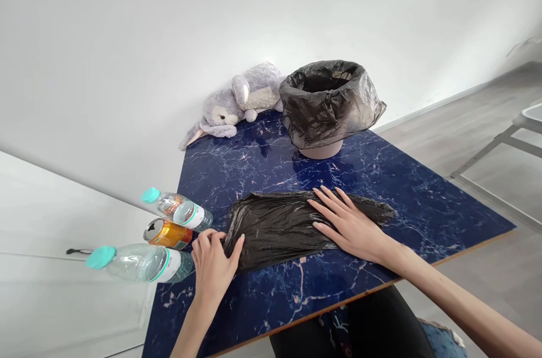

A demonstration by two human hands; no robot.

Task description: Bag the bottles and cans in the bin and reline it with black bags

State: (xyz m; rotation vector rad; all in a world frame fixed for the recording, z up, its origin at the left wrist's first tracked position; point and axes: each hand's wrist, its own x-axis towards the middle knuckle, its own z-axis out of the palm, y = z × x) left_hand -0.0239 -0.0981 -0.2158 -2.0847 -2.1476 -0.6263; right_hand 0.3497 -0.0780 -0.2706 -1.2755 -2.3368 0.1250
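A black plastic bag (275, 228) lies flattened and creased in a long strip across the blue table, its right end narrowing to a bunched tip. My right hand (349, 228) rests flat on the right part of this bag, palm down with fingers spread. At the bag's left edge is my left hand (214, 265), its fingers bent and its thumb apart from them on the plastic. Just left of that hand are two clear plastic bottles, a nearer bottle (135, 262) and a farther bottle (171, 206), both with turquoise caps. An orange drink can (171, 234) sits between them.
A bin (322, 150) lined with another black bag (334, 112) stands at the table's back. A grey plush toy (237, 99) lies against the wall beside it. The blue marbled table (423, 200) ends near my lap. A metal-framed piece of furniture (486, 149) is at right.
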